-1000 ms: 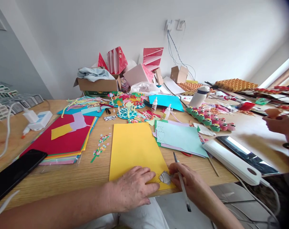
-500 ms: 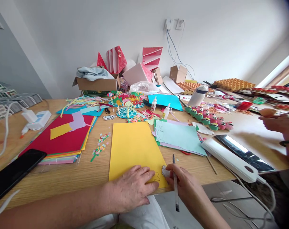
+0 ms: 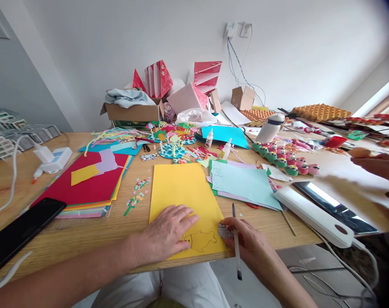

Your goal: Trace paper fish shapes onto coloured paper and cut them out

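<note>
Pinning yellow sheet point(image 3: 181, 188) flat with your left hand point(image 3: 167, 231), fingers spread; traced fish outline point(image 3: 199, 240) just right of them. Your right hand point(image 3: 246, 244) nearer, pinching fish cutout point(image 3: 225, 231) plus pen point(image 3: 236, 244), pen axis pointing away from you, at sheet's right edge

A stack of coloured paper sheets point(image 3: 92, 188), red on top, lies on the wooden worktop point(image 3: 85, 235), with a black phone point(image 3: 19, 231) near its left corner. A light blue sheet point(image 3: 242, 184) with a pencilled outline lies on the right, beside a white oblong device point(image 3: 313, 216) and a dark tablet point(image 3: 332, 205). Farther back stand two small glue bottles point(image 3: 208, 139), a white bottle point(image 3: 269, 127), a row of green and pink paper figures point(image 3: 284, 160), an open cardboard box point(image 3: 133, 112) holding cloth, and orange egg trays point(image 3: 321, 112). A white charger point(image 3: 51, 156) sits at the far left.
</note>
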Tool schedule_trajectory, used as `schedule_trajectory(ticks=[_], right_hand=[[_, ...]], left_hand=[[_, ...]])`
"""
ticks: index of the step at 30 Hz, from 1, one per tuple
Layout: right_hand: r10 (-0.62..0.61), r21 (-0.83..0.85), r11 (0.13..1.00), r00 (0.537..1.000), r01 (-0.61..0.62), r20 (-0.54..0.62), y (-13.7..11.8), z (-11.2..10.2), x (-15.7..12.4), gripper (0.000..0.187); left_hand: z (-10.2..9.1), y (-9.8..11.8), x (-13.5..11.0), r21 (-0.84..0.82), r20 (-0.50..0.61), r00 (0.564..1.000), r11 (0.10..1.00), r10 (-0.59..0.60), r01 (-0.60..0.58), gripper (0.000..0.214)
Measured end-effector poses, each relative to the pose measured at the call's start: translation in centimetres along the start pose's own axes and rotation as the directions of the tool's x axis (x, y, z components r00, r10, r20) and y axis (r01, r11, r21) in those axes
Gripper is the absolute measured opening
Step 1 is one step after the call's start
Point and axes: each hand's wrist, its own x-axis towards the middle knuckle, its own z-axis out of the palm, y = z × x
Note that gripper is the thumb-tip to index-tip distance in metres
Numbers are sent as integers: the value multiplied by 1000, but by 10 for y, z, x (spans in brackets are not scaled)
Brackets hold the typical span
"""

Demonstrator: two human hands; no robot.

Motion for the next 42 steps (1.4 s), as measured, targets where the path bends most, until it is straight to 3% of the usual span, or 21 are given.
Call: schedule_trajectory(ticks=[5, 11, 18, 26, 30, 36, 42], right_hand=[[-49, -46, 998, 998, 48, -26, -1, 6, -1, 23], [-76, -75, 994, 997, 74, -20, -9, 8, 0, 23], [-34, -86, 996, 999, 36, 30, -16, 9, 2, 21], [52, 29, 998, 998, -53, 35, -4, -16, -1, 19], [1, 77, 997, 998, -6, 58, -1, -20, 0, 21], [-137, 70, 989, 981, 129, 134, 0, -11, 5, 31], [-211, 51, 977, 968, 206, 139, 7, -7, 8, 33]], left_hand=[[-8, -9, -6, -22, -14, 998, 998, -55, 54, 52], [-7, -7, -17, -40, 158, 987, 999, -20, 26, 66], [7, -22, -25, 1, 102, 995, 1000, -10, 10, 63], [0, -20, -21, 39, 122, 992, 999, 15, -20, 59], [-1, -9, -14, 10, 97, 990, 995, 100, -101, 53], [10, 12, -6, 1, 123, 972, 980, 198, -200, 62], [16, 11, -7, 32, 152, 963, 973, 223, -231, 57]])
